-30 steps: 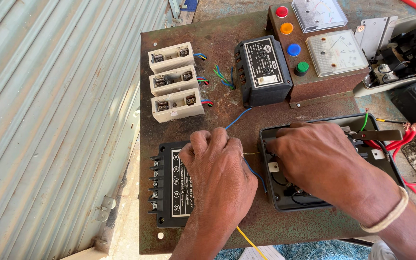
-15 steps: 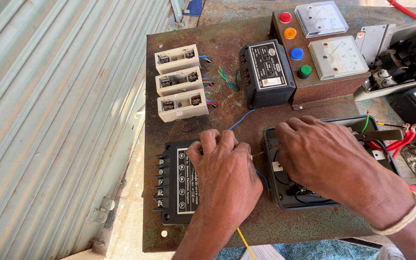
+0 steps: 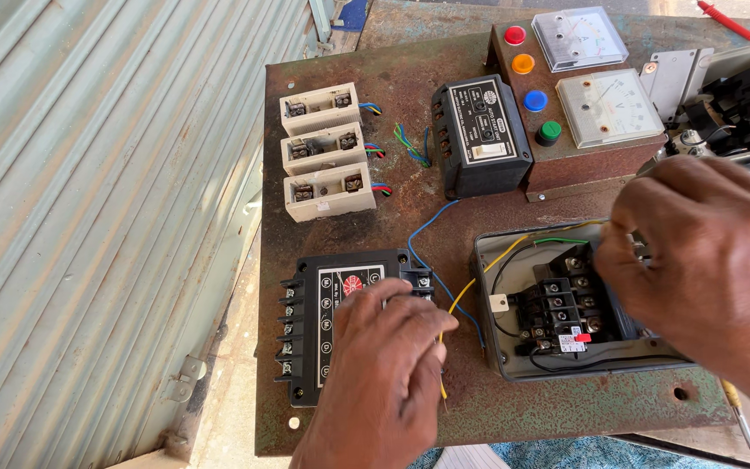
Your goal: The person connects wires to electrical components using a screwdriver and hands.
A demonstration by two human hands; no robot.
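Left hand (image 3: 384, 373) rests on the black box with screw terminals (image 3: 323, 334), its fingers curled and pinching a yellow wire (image 3: 462, 291) near the box's right edge. Right hand (image 3: 705, 260) hovers over the open grey box (image 3: 501, 347), fingers bent close together at the wires; whether it grips one I cannot tell. Inside this box sits a black terminal block (image 3: 566, 304). Both boxes lie on a rusty metal plate (image 3: 410, 61), with three white fuse holders (image 3: 327, 152) farther up.
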